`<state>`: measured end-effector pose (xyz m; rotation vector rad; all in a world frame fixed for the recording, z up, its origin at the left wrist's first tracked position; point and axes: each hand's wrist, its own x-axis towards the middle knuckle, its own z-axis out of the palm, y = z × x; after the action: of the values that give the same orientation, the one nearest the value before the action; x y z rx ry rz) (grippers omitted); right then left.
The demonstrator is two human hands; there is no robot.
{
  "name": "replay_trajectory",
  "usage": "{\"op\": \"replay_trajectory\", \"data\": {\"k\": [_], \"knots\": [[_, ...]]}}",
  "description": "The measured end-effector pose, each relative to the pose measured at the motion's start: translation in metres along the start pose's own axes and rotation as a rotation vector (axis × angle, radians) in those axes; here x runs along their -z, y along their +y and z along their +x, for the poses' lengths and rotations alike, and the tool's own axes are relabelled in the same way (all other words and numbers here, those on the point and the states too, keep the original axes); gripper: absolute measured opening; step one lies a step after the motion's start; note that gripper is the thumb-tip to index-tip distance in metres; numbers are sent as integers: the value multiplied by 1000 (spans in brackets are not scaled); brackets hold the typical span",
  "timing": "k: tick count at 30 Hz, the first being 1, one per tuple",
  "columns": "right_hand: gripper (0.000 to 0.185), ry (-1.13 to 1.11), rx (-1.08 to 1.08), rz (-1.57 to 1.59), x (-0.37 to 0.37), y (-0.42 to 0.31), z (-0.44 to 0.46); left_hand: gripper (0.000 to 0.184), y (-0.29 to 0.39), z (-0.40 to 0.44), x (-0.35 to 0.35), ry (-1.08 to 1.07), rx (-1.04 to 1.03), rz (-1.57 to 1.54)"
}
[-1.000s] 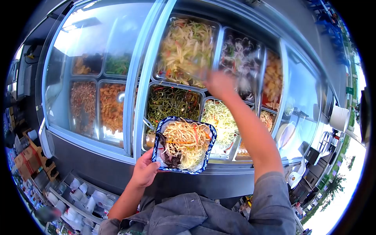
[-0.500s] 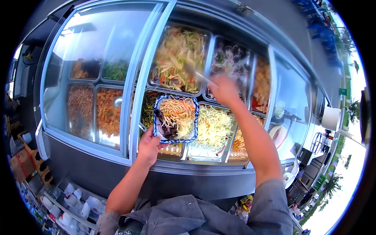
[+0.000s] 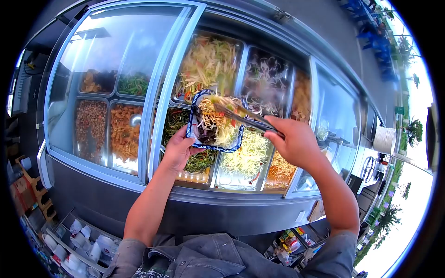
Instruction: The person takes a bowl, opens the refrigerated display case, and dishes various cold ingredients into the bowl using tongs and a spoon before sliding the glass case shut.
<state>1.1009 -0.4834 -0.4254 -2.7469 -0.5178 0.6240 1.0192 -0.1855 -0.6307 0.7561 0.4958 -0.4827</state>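
My left hand grips the near left edge of a small food tray with a blue-and-white patterned rim. In the tray lie yellowish strands, dark purple shreds and pale shredded vegetables. Metal tongs are closed in my right hand, their tips over the tray's contents with blurred pale shreds at them. I cannot tell whether those shreds are still pinched. Beneath and around the tray are pans of shredded vegetables: a large mixed pan behind, pale green shreds to the near right, dark green strands in front.
A sliding glass panel covers further pans on the left, with nuts and orange-brown pieces. Another glass panel stands on the right. Beyond it is a stack of white plates. White containers fill a lower shelf.
My right hand and the tongs have come from the large mixed pan down to the tray. The tray has risen slightly away from my body and to the right with my left hand.
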Motion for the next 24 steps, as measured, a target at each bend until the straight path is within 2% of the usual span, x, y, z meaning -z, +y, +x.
{"op": "replay_trajectory", "data": {"k": [3, 4, 8, 9, 12, 15, 21, 24], "knots": [[40, 109, -32, 152, -20, -2, -20, 49, -3, -5, -9, -2, -42, -30], [37, 75, -124, 229, -21, -13, -23, 48, -6, -5, -10, -2, -59, -45], [33, 200, -403, 495, -63, -33, -42, 50, -23, 7, -23, 61, -115, -103], [34, 207, -437, 466, -69, -41, -42, 51, -25, 9, -25, 70, -116, -115], [45, 346, -356, 379, -104, -44, -40, 51, -26, 9, -30, 54, -131, -135], [55, 273, -403, 242, -99, -50, -49, 51, -26, 4, -26, 45, -112, -145], [54, 347, -299, 111, -99, -49, -66, 52, -23, -3, -17, -14, -97, -151], [53, 386, -249, 109, -110, -42, -68, 50, -23, -5, -16, 25, -75, -137]]}}
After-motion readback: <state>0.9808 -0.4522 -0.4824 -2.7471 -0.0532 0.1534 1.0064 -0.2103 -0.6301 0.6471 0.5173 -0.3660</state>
